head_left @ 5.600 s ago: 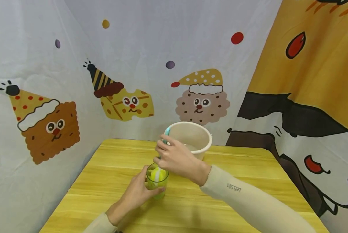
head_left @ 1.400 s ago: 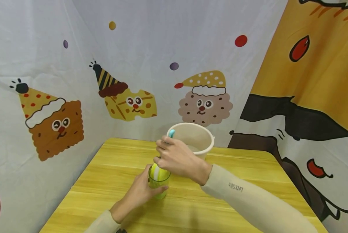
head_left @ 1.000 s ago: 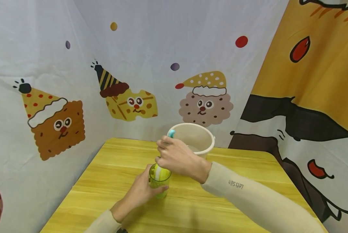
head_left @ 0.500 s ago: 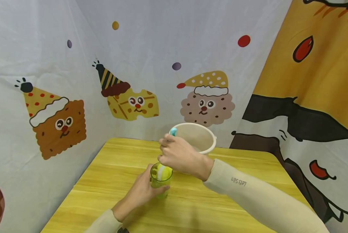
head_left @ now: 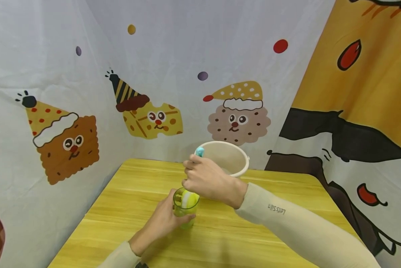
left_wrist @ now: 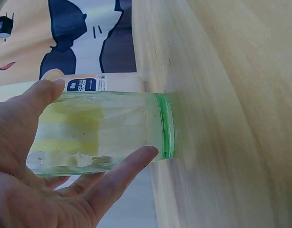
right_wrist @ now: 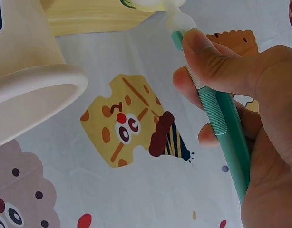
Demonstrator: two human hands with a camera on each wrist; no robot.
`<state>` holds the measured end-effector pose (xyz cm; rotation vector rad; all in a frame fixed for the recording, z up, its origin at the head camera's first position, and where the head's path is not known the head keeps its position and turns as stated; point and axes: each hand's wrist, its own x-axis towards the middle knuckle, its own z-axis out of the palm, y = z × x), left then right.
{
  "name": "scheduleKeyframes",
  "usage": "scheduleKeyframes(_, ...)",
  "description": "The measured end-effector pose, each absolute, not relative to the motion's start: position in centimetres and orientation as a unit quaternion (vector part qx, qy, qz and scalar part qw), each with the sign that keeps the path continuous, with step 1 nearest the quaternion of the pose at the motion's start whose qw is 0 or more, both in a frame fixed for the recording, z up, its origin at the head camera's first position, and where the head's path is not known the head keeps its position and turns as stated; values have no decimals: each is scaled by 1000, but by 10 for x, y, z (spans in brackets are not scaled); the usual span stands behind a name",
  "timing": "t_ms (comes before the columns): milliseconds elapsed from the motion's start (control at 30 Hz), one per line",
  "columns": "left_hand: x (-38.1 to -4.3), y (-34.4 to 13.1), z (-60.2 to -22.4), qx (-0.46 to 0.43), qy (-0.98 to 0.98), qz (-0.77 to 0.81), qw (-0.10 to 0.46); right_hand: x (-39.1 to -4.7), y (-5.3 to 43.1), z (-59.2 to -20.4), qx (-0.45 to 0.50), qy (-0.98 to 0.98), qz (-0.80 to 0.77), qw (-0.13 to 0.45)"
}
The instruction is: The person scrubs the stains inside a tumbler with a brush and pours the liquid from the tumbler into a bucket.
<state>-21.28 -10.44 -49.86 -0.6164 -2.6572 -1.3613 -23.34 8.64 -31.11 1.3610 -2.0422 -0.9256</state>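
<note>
Around the pale green glass [head_left: 184, 213], as the head view shows, the left hand [head_left: 161, 219] is curled, thumb across the near side. Above the glass, the right hand [head_left: 212, 180] holds a turquoise-handled brush [head_left: 199, 151], whose yellow and white head [head_left: 189, 199] sits inside the glass. A cream bucket [head_left: 230, 154] stands on the worktop [head_left: 240, 242] beyond the glass and to its right; well behind the glass hangs a printed cloth [head_left: 167, 56] with cartoon snacks. From the left wrist, the thumb and fingers grip opposite sides of the glass, and the yellow head shows through its wall; whether the base touches the worktop I cannot tell. From the right wrist, the thumb and fingers close round the brush handle, the white neck leads towards the glass, and the bucket's rim is near the glass.
</note>
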Motion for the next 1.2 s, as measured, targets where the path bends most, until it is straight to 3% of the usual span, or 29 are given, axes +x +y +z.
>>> scheduleKeyframes(1200,-213,-104,-497,-198,-870,-449,43,-236,100,-311,512,-773,-291,236)
